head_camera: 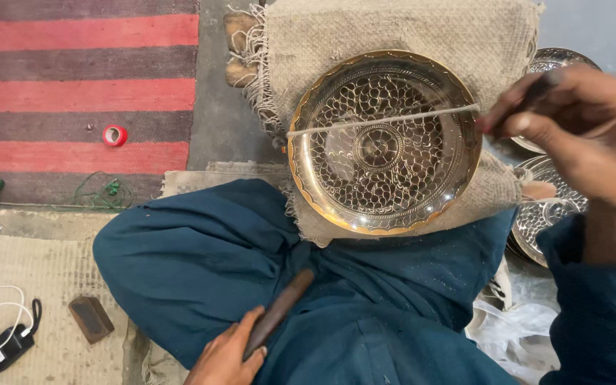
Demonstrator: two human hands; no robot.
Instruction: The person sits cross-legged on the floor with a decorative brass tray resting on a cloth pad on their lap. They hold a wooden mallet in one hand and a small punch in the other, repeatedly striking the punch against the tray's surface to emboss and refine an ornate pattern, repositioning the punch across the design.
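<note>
A round engraved brass plate (pixel 322 100) with a net-like pattern rests on a burlap-covered block (pixel 365 28) in front of my crossed legs in blue cloth. My right hand (pixel 579 128) is raised at the plate's right edge, fingers pinched on a thin pale rod (pixel 383 120) that stretches across the plate to its left rim. My left hand (pixel 228 354) lies low on my lap, closed around a dark brown wooden handle (pixel 279 310) that points up toward the plate.
More engraved metal plates (pixel 547 207) are stacked at the right, behind my right hand. A red-and-brown striped rug (pixel 73 78) with a red tape roll (pixel 115 135) lies at the left. A black charger with white cable (pixel 5 347) and a small brown block (pixel 90 319) sit on the mat.
</note>
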